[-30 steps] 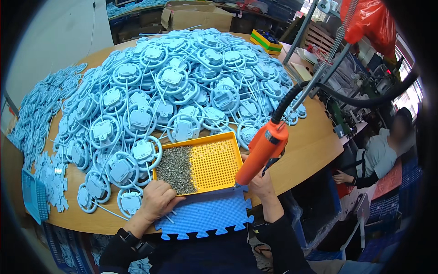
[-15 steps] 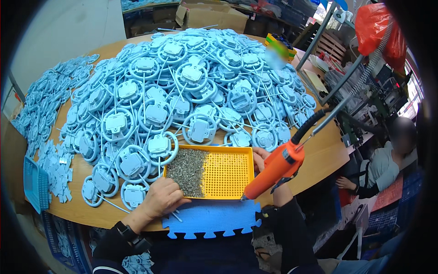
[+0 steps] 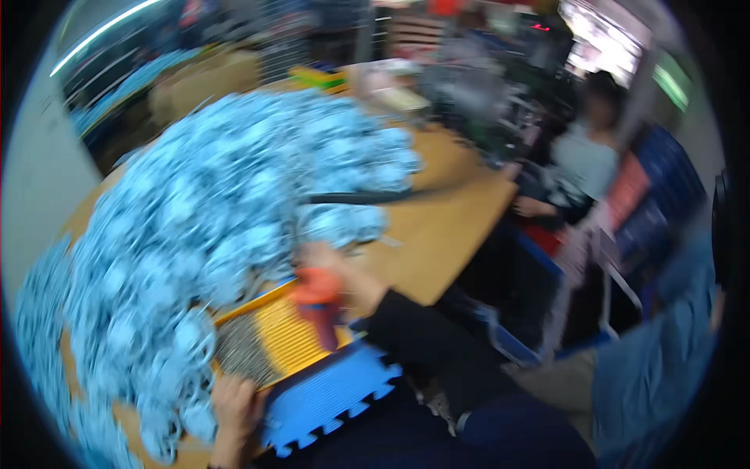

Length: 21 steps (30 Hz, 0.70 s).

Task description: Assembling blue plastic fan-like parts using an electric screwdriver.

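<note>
A yellow perforated tray (image 3: 291, 322) lies at the table's near edge, with a heap of small metal screws (image 3: 244, 349) in its left part. My left hand (image 3: 237, 408) is closed at the tray's near left corner, its fingers curled against the rim. Beyond the tray's far right side is my right hand (image 3: 322, 256), its fingers smeared by motion and partly covered by an orange electric screwdriver (image 3: 316, 288). The screwdriver hangs over the tray's right end. A blue foam mat (image 3: 332, 397) with a toothed edge sits just in front of the tray.
A large pile of light-blue ring-shaped plastic parts (image 3: 211, 187) covers much of the wooden table (image 3: 445, 227). At the right sits another person (image 3: 586, 160), near a dark-blue crate (image 3: 664, 180). A cardboard box (image 3: 205, 82) stands behind the pile.
My view has swung to the right, blurring the scene. Tray, mat and pile now appear further left and tilted. The other person shows more fully.
</note>
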Each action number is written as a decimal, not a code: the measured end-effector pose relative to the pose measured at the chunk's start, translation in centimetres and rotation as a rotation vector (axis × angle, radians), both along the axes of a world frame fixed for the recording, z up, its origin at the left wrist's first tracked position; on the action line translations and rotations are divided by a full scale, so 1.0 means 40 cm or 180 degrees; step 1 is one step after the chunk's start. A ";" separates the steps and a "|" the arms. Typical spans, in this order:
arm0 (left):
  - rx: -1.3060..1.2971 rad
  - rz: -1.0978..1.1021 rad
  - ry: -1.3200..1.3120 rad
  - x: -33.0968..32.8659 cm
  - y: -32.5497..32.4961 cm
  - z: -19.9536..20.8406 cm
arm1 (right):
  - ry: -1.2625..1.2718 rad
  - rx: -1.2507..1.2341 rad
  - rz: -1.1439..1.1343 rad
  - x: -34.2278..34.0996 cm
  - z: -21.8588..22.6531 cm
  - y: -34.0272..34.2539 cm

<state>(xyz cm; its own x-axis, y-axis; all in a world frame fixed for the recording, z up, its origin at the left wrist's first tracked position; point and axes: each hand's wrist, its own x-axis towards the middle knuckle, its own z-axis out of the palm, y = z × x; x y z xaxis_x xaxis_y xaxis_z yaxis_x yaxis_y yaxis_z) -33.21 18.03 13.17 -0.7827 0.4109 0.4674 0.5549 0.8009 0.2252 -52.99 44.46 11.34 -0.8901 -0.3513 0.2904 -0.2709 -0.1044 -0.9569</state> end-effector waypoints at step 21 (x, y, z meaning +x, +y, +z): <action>-0.0121 0.0240 0.0405 0.024 0.054 -0.014 | 0.1350 0.2367 -0.2033 0.428 -0.099 0.163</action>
<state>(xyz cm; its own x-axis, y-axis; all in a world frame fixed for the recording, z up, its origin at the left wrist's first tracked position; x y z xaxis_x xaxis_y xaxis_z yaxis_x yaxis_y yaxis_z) -32.23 20.19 12.62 -0.7475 0.3726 0.5500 0.5151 0.8479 0.1257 -35.89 50.97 7.38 -0.8484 -0.0719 0.5245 -0.3948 0.7459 -0.5364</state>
